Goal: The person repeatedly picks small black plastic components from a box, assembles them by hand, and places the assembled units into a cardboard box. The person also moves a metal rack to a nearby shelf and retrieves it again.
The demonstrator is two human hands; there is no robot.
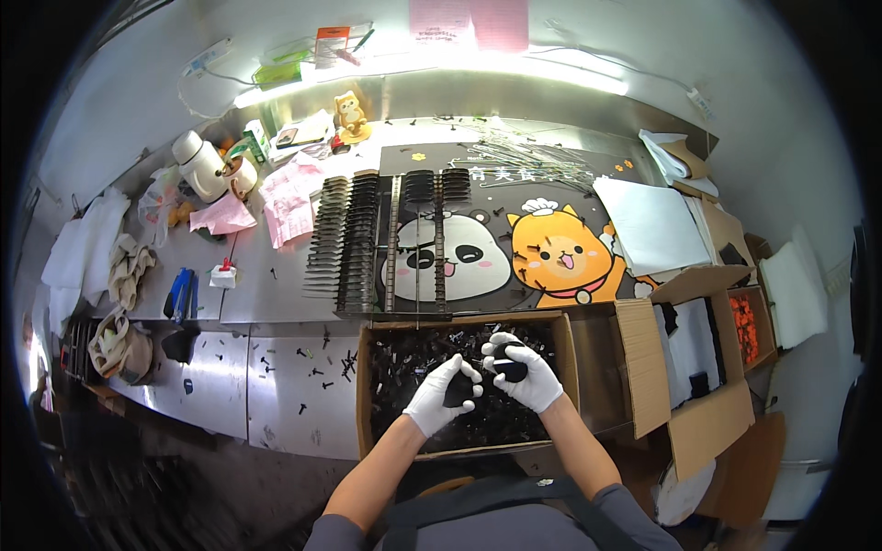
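Note:
Both my hands wear white gloves and work over an open cardboard box (365, 386) filled with small, glossy black parts (390, 367). My left hand (436, 399) is curled, thumb and fingers round a smooth black piece (459, 390). Closed on another black piece with a flat face (509, 370) is my right hand (533, 381), a little higher and beside the left. The two hands are close but apart. The exact kind of either piece cannot be made out. Beyond the box stands a rack with rows of dark, blade-like pieces (361, 243) along metal bars (391, 248).
A dark mat (487, 312) with cartoon animals lies behind the box, thin metal rods (533, 161) at its far edge. An open carton (643, 367) stands right. Left are blue-handled pliers (182, 296), pink papers (290, 197), a white flask (196, 163) and scattered black screw-like bits (317, 372).

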